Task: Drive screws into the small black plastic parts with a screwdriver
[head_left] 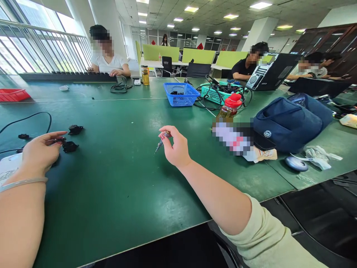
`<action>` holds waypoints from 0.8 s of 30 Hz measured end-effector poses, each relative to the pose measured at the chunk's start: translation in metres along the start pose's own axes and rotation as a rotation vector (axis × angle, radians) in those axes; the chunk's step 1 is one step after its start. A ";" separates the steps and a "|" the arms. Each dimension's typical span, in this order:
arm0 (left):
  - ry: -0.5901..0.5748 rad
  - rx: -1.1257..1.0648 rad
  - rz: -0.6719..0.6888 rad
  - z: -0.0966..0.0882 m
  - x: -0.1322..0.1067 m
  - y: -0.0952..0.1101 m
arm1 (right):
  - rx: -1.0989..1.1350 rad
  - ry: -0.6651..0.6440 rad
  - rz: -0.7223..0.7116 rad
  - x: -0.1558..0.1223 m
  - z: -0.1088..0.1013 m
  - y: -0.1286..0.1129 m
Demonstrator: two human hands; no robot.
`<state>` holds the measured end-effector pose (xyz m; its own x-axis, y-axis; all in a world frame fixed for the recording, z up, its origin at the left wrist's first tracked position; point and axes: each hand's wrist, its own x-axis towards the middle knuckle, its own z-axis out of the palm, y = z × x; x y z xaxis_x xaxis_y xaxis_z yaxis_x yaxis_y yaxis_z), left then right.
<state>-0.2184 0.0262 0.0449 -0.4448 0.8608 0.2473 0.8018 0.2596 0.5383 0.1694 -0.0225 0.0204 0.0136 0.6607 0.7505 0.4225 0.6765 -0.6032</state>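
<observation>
My right hand (175,145) is closed around a slim metal tool (159,146) with a pointed tip and a brownish end, probably a small screwdriver. It is held above the middle of the green table, its tip slanting down to the left. At the left, my left hand (41,150) pinches a small dark part (60,140), mostly hidden by the fingers. Just beyond those fingertips lie a black part (70,146) and another black piece (76,129). A white object (11,167) shows partly beside my left wrist.
A blue basket (181,95) and a green basket (213,93) of cables stand farther back. To the right are a red-lidded bottle (232,102), a navy bag (290,123) and a mouse (296,163). A red tray (13,95) sits left. Other people sit around the table.
</observation>
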 end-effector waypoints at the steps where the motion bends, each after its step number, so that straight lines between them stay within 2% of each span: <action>1: 0.002 -0.024 0.005 0.000 0.000 0.000 | 0.003 -0.001 0.002 0.000 0.000 0.000; 3: 0.006 -0.035 -0.002 -0.001 -0.001 0.001 | 0.016 -0.008 0.003 -0.001 0.001 0.000; 7: 0.032 0.081 -0.064 -0.003 0.001 0.001 | 0.049 -0.015 0.005 -0.002 0.001 0.000; 13: 0.013 0.176 -0.041 0.002 0.011 -0.010 | 0.048 -0.020 0.029 -0.002 0.001 -0.001; 18: 0.030 0.264 0.034 0.008 0.012 -0.013 | 0.045 -0.024 0.032 -0.002 0.001 -0.001; 24: 0.016 0.434 0.147 0.006 0.012 -0.010 | 0.042 -0.028 0.040 -0.003 0.001 0.002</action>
<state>-0.2294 0.0363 0.0369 -0.3171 0.8964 0.3097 0.9484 0.2975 0.1099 0.1691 -0.0229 0.0169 0.0040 0.6959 0.7181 0.3839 0.6620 -0.6437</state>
